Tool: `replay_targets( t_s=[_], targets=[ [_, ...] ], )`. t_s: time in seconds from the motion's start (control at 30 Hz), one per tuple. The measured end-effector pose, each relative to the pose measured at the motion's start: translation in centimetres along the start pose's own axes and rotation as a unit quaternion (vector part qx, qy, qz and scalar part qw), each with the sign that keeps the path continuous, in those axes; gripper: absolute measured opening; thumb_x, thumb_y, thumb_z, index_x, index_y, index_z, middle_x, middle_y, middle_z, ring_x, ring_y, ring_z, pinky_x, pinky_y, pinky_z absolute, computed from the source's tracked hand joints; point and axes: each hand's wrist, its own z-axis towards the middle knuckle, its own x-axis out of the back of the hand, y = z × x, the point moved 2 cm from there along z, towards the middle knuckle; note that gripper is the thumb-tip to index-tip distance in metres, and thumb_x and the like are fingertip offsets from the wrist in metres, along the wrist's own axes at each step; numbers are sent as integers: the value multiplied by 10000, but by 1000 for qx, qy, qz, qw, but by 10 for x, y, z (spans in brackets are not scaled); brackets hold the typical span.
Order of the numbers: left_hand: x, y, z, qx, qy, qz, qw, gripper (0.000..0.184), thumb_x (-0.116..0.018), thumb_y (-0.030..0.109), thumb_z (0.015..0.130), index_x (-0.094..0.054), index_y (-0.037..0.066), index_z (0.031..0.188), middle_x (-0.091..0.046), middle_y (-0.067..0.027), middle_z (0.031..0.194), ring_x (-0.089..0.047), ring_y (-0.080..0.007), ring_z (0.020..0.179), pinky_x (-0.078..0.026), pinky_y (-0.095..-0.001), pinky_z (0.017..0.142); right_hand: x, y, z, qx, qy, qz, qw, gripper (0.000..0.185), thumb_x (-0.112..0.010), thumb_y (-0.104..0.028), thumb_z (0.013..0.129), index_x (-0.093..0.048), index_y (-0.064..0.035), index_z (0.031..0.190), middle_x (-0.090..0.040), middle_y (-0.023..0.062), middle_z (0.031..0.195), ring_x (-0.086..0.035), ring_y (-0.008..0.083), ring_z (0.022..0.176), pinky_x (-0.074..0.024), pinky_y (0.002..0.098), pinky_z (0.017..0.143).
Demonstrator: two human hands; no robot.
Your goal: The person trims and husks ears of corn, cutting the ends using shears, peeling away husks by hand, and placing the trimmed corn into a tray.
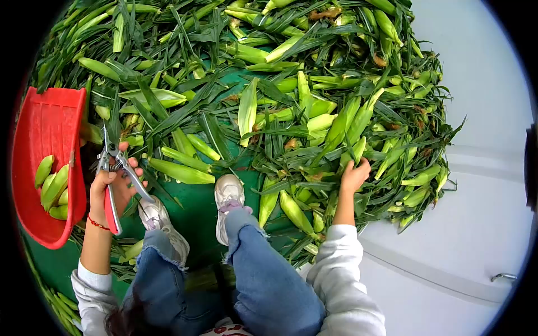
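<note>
My left hand (123, 189) holds a pair of pruning shears (115, 163) with a red handle, beside the red scoop on the left. The handles are spread apart and the blades point up toward the heap. My right hand (354, 177) reaches into the pile at the right, its fingers closed around an ear of corn (358, 150) in its green husk. Leaves hide the lower part of that ear. More husked ears lie close by, one of them a long ear (295, 211) below and left of the hand.
A red plastic scoop (49, 126) at the left carries several ears of corn. A heap of leaves and stalks (218, 33) stretches across the far side over green flooring (193, 221). My shoes (228, 193) stand at its near edge. A white panel (476, 106) borders the right.
</note>
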Motion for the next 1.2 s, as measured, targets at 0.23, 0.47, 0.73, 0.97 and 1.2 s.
replay_targets(
  t_s=[0.23, 0.47, 0.73, 0.97, 1.2],
  targets=[
    [-15, -28, 22, 49, 27, 211, 976, 658, -503, -12, 693, -356, 88, 1327, -557, -75, 1009, -595, -185, 870, -508, -328, 765, 18, -2, 1, -41, -297, 312, 901, 611, -679, -296, 807, -439, 16, 1275, -517, 167, 1243, -500, 347, 1127, -414, 431, 920],
    [-41, -62, 69, 283, -132, 49, 949, 522, -629, 295, 875, -406, 64, 1287, -569, -142, 1173, -626, -249, 928, -532, -363, 775, 88, -210, -83, 621, -188, 220, 728, 459, -634, -91, 689, -616, -284, 1105, -533, 112, 1200, -516, 319, 1094, -386, 509, 974],
    [-28, -71, 42, 160, -100, -15, 982, 516, -651, 93, 809, -449, 22, 1279, -575, -98, 1180, -597, -178, 1003, -507, -320, 846, 39, -261, -161, 673, -158, 340, 637, 374, -604, -171, 785, -626, -257, 1148, -527, 49, 1286, -521, 259, 1151, -440, 422, 958],
    [-5, -53, 46, -57, -16, 205, 977, 590, -688, 85, 789, -366, 30, 1280, -520, -65, 1176, -504, -142, 1063, -413, -288, 920, 11, -275, -187, 78, -604, 581, 541, 608, -597, -191, 827, -377, -31, 1371, -442, 151, 1361, -450, 247, 1233, -358, 379, 1018],
    [-13, -15, 36, -79, 66, 506, 856, 625, -740, 181, 726, -428, 32, 1247, -506, -128, 1132, -482, -214, 1091, -372, -334, 944, -7, -332, -150, -218, -506, 720, 422, 477, -484, -362, 938, -434, 3, 1243, -552, 135, 1177, -529, 253, 1102, -420, 417, 982]
  ],
)
